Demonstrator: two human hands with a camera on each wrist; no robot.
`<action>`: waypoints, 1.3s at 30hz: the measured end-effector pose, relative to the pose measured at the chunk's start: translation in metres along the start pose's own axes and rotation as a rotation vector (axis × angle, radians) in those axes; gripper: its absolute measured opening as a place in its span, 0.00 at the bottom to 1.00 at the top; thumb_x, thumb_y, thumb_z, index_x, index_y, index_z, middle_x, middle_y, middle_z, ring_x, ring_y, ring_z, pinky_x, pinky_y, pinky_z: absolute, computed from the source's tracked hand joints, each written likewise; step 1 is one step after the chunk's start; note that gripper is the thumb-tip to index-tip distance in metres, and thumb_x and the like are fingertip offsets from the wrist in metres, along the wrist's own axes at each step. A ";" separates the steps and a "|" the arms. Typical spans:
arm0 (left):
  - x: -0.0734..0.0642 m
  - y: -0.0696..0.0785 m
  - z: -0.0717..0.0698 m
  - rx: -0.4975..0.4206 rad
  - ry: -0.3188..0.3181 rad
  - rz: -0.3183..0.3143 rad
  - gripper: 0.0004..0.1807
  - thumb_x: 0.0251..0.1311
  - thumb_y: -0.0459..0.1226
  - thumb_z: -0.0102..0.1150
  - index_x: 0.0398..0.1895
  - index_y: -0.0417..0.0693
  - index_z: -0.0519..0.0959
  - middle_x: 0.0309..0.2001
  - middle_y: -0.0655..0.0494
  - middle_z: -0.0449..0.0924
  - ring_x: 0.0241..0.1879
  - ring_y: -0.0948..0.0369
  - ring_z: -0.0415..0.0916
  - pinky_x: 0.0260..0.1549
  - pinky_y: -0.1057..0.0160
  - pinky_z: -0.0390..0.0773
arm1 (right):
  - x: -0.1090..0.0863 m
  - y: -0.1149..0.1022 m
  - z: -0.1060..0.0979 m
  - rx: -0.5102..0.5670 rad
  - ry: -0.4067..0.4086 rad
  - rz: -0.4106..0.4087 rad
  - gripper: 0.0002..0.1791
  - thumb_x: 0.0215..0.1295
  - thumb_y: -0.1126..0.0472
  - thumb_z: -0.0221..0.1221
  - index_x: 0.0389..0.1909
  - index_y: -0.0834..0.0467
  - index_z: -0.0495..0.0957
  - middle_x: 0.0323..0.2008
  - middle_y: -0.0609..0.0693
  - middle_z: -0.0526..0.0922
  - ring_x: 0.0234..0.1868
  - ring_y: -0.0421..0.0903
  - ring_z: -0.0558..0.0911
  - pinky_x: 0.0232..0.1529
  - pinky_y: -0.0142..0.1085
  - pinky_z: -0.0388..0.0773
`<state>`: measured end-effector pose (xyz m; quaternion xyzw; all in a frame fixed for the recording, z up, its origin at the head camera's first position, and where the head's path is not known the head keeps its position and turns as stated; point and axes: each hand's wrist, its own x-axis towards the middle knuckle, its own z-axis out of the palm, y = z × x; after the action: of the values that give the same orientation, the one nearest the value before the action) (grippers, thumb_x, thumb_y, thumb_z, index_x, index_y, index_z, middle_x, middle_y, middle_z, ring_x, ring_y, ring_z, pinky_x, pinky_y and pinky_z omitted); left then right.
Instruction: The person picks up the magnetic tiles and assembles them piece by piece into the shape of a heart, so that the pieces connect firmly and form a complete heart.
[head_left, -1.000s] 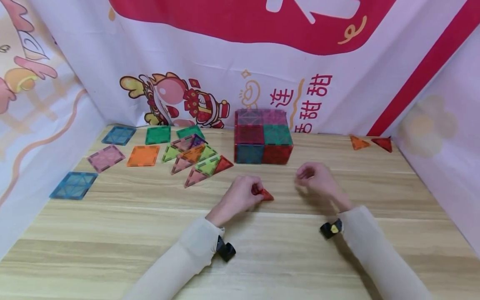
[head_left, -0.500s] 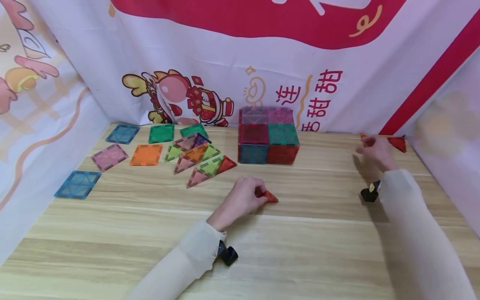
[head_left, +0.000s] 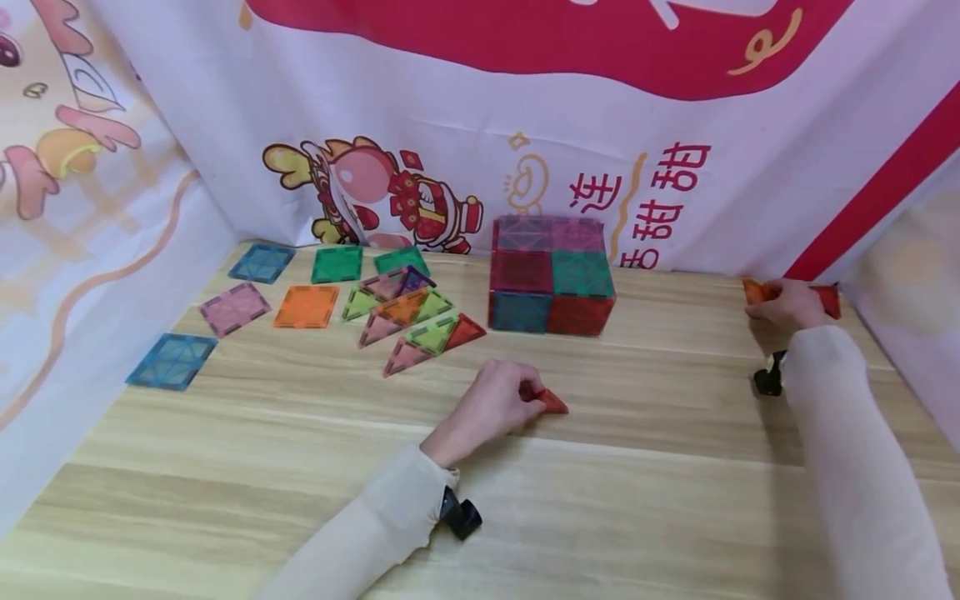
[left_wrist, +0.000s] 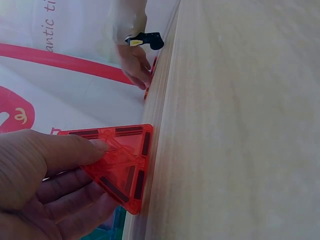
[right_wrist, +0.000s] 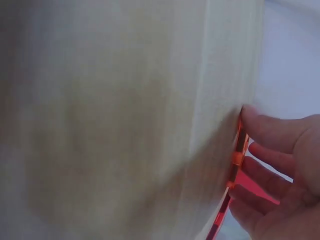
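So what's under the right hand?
The right hand partly covers an orange tile and a red tile; both peek out, but whatever lies between them is hidden in the head view.

Wooden table (head_left: 600, 517) in front of me, pale, streaked grain. On its left I counted two blue squares (head_left: 261, 263), a pink square (head_left: 235, 308), an orange square (head_left: 306, 307) and two green squares (head_left: 337, 264), all flat. Beside them sat a cluster of coloured tiles (head_left: 432, 335), some overlapping. A box of translucent tiles (head_left: 581, 315) stood near the back. Far right lay an orange triangle (head_left: 754, 292) and a red tile (head_left: 828, 300).
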<state>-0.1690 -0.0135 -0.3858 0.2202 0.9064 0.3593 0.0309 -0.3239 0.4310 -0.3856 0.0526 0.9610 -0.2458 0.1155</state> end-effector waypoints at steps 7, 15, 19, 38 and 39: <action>-0.001 0.003 -0.002 0.026 -0.010 0.007 0.02 0.54 0.34 0.67 0.26 0.47 0.83 0.27 0.58 0.82 0.27 0.66 0.71 0.28 0.71 0.72 | -0.019 -0.006 0.009 0.078 -0.018 -0.001 0.48 0.54 0.47 0.67 0.64 0.73 0.55 0.54 0.73 0.62 0.48 0.64 0.64 0.42 0.44 0.70; -0.001 0.000 0.001 0.005 -0.006 0.012 0.03 0.54 0.34 0.66 0.25 0.47 0.82 0.25 0.59 0.81 0.26 0.66 0.70 0.27 0.71 0.70 | -0.045 -0.010 0.026 0.145 0.069 -0.171 0.37 0.54 0.62 0.68 0.60 0.74 0.62 0.46 0.69 0.72 0.35 0.37 0.70 0.32 0.26 0.71; 0.000 0.000 0.001 0.003 0.008 0.026 0.03 0.54 0.34 0.67 0.24 0.47 0.83 0.25 0.59 0.82 0.26 0.66 0.71 0.27 0.71 0.71 | -0.062 -0.017 0.030 0.178 0.057 -0.184 0.32 0.58 0.64 0.64 0.60 0.71 0.64 0.47 0.66 0.73 0.36 0.35 0.70 0.33 0.26 0.71; 0.002 0.001 -0.002 0.028 0.017 0.028 0.05 0.53 0.35 0.67 0.22 0.48 0.82 0.23 0.59 0.81 0.25 0.66 0.70 0.27 0.71 0.69 | -0.128 -0.084 0.075 0.297 0.068 -0.280 0.19 0.60 0.72 0.58 0.54 0.67 0.74 0.48 0.65 0.78 0.39 0.37 0.75 0.39 0.24 0.73; 0.002 0.001 -0.002 0.025 0.019 0.032 0.05 0.53 0.35 0.67 0.22 0.48 0.82 0.23 0.59 0.81 0.25 0.66 0.70 0.27 0.71 0.69 | -0.131 -0.088 0.076 0.313 0.067 -0.301 0.18 0.60 0.73 0.58 0.52 0.69 0.75 0.47 0.65 0.79 0.38 0.36 0.75 0.39 0.25 0.73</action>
<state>-0.1705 -0.0134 -0.3839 0.2317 0.9074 0.3504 0.0140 -0.1961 0.3115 -0.3780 -0.0659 0.9115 -0.4044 0.0358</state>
